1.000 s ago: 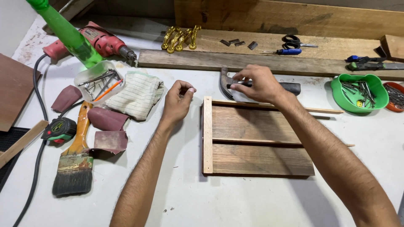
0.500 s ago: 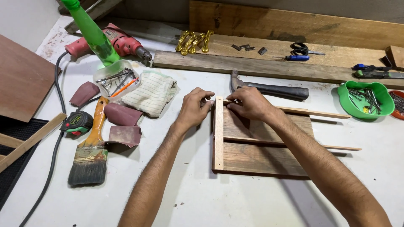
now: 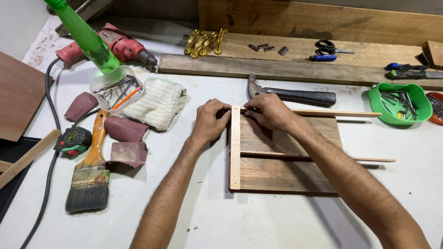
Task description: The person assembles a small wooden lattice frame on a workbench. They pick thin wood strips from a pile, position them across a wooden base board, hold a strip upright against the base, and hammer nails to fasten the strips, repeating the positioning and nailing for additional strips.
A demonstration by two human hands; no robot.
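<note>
A small wooden panel (image 3: 286, 173) of two dark boards lies flat on the white table. A pale strip (image 3: 235, 152) runs down its left edge, and thin sticks (image 3: 341, 113) cross its top and middle. My left hand (image 3: 208, 121) pinches the top end of the pale strip at the panel's far left corner. My right hand (image 3: 270, 110) meets it there, fingers pressed on the top stick and the corner. Anything small between my fingertips is hidden. A hammer (image 3: 295, 94) lies just behind my right hand.
On the left lie a paintbrush (image 3: 90, 177), a tape measure (image 3: 74, 139), sandpaper pieces (image 3: 124, 129), a folded cloth (image 3: 157, 102), a clear tub of nails (image 3: 115, 85), a red drill (image 3: 115, 46) and a green bottle (image 3: 85, 34). A green bowl of nails (image 3: 399, 103) sits right. Planks (image 3: 277, 69) with scissors and gold hooks line the back.
My right hand has left the hammer handle. Both hands have come together at the panel's far left corner, where they now rest. The view has shifted slightly.
</note>
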